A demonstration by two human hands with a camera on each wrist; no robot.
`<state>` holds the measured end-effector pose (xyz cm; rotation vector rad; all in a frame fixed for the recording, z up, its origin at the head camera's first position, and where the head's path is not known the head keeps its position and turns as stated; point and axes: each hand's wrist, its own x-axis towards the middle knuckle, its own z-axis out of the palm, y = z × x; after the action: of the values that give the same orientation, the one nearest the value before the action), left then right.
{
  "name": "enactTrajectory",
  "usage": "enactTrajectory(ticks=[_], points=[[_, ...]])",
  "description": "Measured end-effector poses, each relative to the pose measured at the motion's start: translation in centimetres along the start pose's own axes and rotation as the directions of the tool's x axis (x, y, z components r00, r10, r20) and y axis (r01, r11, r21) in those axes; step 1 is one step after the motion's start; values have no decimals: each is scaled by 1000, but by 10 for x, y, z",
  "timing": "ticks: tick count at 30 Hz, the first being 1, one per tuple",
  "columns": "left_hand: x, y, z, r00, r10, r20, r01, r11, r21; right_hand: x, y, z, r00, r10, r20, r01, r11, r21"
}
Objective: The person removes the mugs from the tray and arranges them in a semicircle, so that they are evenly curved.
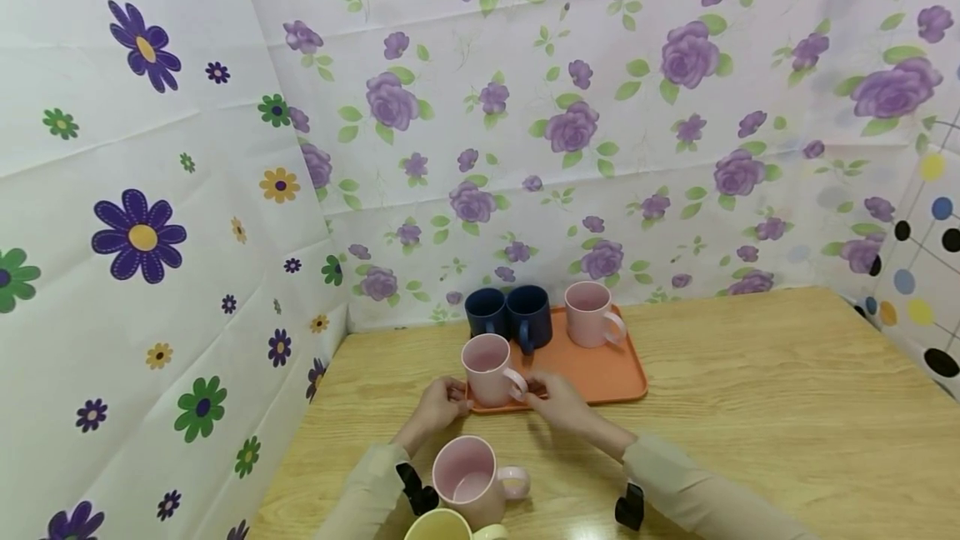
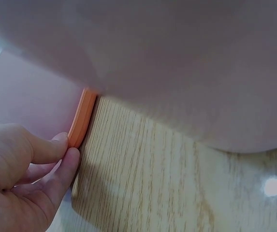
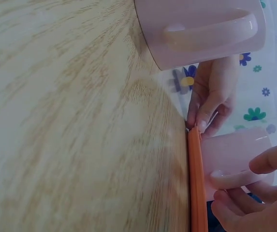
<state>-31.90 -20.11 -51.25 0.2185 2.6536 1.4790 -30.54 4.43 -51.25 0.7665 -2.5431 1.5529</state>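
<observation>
At its near-left corner, the orange tray [image 1: 600, 373] has its rim pinched between the thumb and fingers of my left hand [image 1: 437, 405]. The left wrist view shows that pinch on the tray edge [image 2: 82, 116] closely. My right hand [image 1: 561, 403] holds the handle of a pink mug [image 1: 483, 377] that stands upright at this corner. In the right wrist view, the thumb and fingers of the right hand [image 3: 261, 198] lie on either side of that handle [image 3: 232, 180]. Two dark blue mugs [image 1: 529, 315] stand behind, and another pink mug [image 1: 587, 315] is at the tray's back right.
Closer to me on the wooden table [image 1: 750, 407] stand a third pink mug [image 1: 483, 502], between my forearms, and a yellow mug [image 1: 438, 527], cut off by the frame's bottom. Flowered sheets [image 1: 525, 107] rise behind and left of the table.
</observation>
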Motion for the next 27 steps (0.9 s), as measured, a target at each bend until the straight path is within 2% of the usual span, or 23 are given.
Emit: enactTrajectory(ticks=[6, 14, 18, 20, 22, 25, 27], points=[[-1, 1, 0, 1000, 4, -6, -4, 1000, -9, 1, -4, 3, 999, 30, -20, -30, 999, 31], [0, 2, 0, 1000, -1, -16, 1, 1000, 27, 8, -13, 3, 993, 87, -82, -83, 995, 60], [1, 0, 1, 1000, 2, -19, -2, 1000, 14, 8, -12, 4, 995, 11, -94, -11, 1000, -4], [0, -1, 1, 1000, 14, -17, -14, 1000, 16, 7, -9, 6, 993, -52, -108, 47, 998, -50], [0, -1, 1, 1000, 15, -16, -15, 1000, 21, 7, -7, 8, 988, -82, -127, 73, 995, -73], [0, 0, 0, 1000, 12, -17, -11, 999, 44, 7, -7, 10, 987, -46, -153, 41, 999, -33], [0, 1, 1, 1000, 4, -14, -3, 999, 48, 6, -8, 10, 985, 9, -173, -8, 1000, 6]])
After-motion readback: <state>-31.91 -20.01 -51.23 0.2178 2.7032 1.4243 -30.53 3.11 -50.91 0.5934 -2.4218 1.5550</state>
